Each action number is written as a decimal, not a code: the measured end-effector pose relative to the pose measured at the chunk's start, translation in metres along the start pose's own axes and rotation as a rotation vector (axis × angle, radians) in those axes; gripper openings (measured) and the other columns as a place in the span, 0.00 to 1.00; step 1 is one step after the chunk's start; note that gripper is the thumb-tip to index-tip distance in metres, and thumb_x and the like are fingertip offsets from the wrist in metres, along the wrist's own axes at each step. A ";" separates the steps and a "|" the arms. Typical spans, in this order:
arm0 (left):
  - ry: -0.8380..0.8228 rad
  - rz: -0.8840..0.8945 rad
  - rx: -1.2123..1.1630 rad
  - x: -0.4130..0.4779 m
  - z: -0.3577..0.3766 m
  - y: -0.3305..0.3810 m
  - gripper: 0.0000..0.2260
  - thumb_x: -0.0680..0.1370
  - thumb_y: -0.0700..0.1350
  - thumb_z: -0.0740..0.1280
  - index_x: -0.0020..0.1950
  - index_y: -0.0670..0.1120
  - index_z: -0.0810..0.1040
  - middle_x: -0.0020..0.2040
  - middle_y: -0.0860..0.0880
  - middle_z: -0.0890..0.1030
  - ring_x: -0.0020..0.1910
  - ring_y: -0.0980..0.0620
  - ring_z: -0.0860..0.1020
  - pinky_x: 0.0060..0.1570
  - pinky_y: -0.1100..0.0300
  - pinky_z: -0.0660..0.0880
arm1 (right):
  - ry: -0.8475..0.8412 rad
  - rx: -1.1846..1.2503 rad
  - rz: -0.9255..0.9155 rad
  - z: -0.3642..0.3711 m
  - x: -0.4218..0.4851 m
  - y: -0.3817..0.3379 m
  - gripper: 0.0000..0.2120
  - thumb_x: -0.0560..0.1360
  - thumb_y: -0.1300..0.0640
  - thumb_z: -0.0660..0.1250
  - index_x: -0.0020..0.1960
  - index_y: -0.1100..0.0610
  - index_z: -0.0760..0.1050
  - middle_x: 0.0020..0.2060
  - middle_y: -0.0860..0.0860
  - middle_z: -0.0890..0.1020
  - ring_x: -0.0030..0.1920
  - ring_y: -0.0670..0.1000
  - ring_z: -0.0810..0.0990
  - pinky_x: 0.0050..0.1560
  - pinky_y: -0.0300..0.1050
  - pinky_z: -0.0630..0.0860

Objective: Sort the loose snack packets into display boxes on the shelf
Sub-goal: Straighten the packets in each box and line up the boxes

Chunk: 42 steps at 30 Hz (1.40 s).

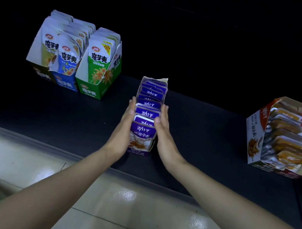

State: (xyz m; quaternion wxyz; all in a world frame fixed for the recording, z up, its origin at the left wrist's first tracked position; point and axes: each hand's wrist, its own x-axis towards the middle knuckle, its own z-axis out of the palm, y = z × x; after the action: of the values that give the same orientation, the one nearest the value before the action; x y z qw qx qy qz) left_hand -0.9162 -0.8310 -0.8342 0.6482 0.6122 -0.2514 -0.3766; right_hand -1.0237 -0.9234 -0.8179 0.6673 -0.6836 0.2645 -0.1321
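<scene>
A narrow purple display box [138,152] stands on the dark shelf [68,114], filled with a row of several purple snack packets [148,113]. My left hand [124,128] lies flat against the box's left side, fingers straight. My right hand [163,129] presses flat against its right side, fingers straight. The box sits squeezed between both palms. No loose packet lies in view.
Three full boxes stand at the back left: dark [39,74], blue [66,83] and green [95,89]. An orange-and-white box [254,134] of orange packets stands at the right. Glossy floor tiles [123,207] lie below the shelf's front edge.
</scene>
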 end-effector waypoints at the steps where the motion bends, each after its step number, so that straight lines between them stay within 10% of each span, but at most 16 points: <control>1: 0.005 0.004 0.025 -0.001 0.000 0.000 0.30 0.76 0.68 0.54 0.77 0.66 0.51 0.79 0.56 0.58 0.74 0.57 0.64 0.72 0.49 0.66 | -0.009 0.000 0.005 -0.001 -0.001 -0.001 0.30 0.81 0.41 0.51 0.78 0.41 0.41 0.76 0.35 0.39 0.72 0.32 0.46 0.70 0.36 0.59; 6: 0.068 0.081 0.176 -0.007 -0.001 0.003 0.23 0.73 0.72 0.56 0.68 0.78 0.57 0.78 0.60 0.56 0.75 0.60 0.60 0.74 0.46 0.62 | 0.175 -0.084 -0.034 -0.009 -0.002 -0.006 0.25 0.82 0.44 0.54 0.77 0.48 0.59 0.77 0.43 0.55 0.71 0.37 0.59 0.67 0.35 0.63; 11: 0.056 0.329 0.464 -0.014 -0.012 0.007 0.26 0.79 0.61 0.55 0.77 0.56 0.61 0.79 0.60 0.55 0.76 0.60 0.57 0.71 0.52 0.66 | 0.197 -0.175 -0.145 -0.025 -0.001 -0.001 0.15 0.82 0.54 0.58 0.68 0.53 0.73 0.68 0.46 0.66 0.66 0.35 0.66 0.67 0.39 0.71; 18: 0.040 0.514 0.827 -0.015 -0.016 0.008 0.23 0.82 0.54 0.56 0.73 0.44 0.68 0.78 0.53 0.60 0.77 0.55 0.57 0.74 0.49 0.61 | 0.093 -0.174 -0.277 -0.031 -0.004 0.006 0.13 0.81 0.61 0.61 0.64 0.52 0.76 0.65 0.49 0.69 0.67 0.41 0.68 0.57 0.36 0.77; 26: -0.006 0.522 0.764 -0.018 -0.022 0.008 0.18 0.81 0.54 0.57 0.66 0.46 0.73 0.76 0.54 0.61 0.73 0.55 0.64 0.68 0.51 0.69 | 0.223 -0.504 -0.325 -0.047 0.031 -0.008 0.10 0.77 0.61 0.69 0.57 0.53 0.79 0.49 0.50 0.76 0.45 0.44 0.75 0.47 0.33 0.74; 42: -0.003 0.505 0.789 -0.014 -0.024 0.005 0.20 0.81 0.56 0.56 0.67 0.45 0.73 0.75 0.53 0.64 0.73 0.56 0.64 0.69 0.58 0.66 | 0.008 -0.687 -0.216 -0.045 0.042 -0.021 0.08 0.75 0.60 0.71 0.54 0.58 0.80 0.49 0.48 0.77 0.39 0.43 0.74 0.40 0.30 0.72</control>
State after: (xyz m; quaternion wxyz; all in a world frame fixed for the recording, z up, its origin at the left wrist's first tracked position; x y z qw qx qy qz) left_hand -0.9050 -0.8054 -0.8305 0.4370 0.7311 -0.5172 -0.0838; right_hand -1.0089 -0.9849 -0.8010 0.3795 -0.8915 0.2226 -0.1078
